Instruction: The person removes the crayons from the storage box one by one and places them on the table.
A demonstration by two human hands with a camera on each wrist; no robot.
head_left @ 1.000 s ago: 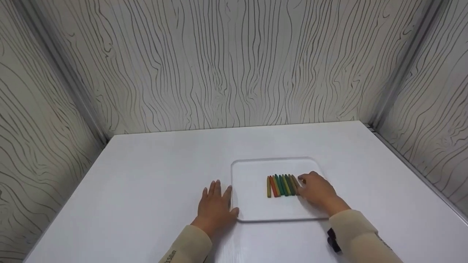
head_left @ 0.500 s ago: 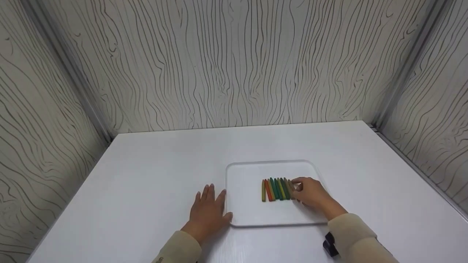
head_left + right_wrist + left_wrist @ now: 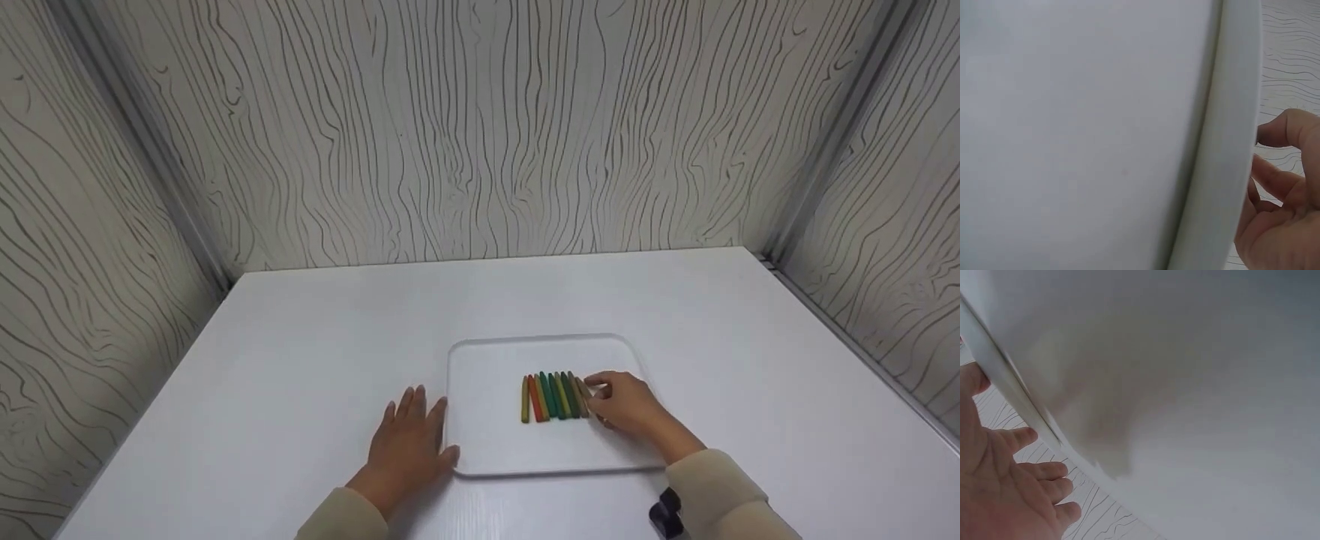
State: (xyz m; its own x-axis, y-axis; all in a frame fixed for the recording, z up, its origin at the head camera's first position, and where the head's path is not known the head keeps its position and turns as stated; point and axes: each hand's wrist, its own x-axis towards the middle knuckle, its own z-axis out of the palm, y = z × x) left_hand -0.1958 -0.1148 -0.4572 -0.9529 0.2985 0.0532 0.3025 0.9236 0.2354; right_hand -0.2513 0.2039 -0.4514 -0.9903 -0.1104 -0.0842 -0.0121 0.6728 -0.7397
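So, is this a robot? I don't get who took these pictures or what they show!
There's no robot here, just a person using a bare left hand and right hand. The big picture comes from a camera worn on the head, looking forward and down. The two smaller pictures come from cameras worn on the wrists, so each shows part of one hand up close. On the white table lies a white tray, and in it is a row of colorful sticks that look like crayons. The left hand rests by the tray's left edge, holding nothing. The right hand is at the row's right end; I can't tell whether it's pinching the last stick.
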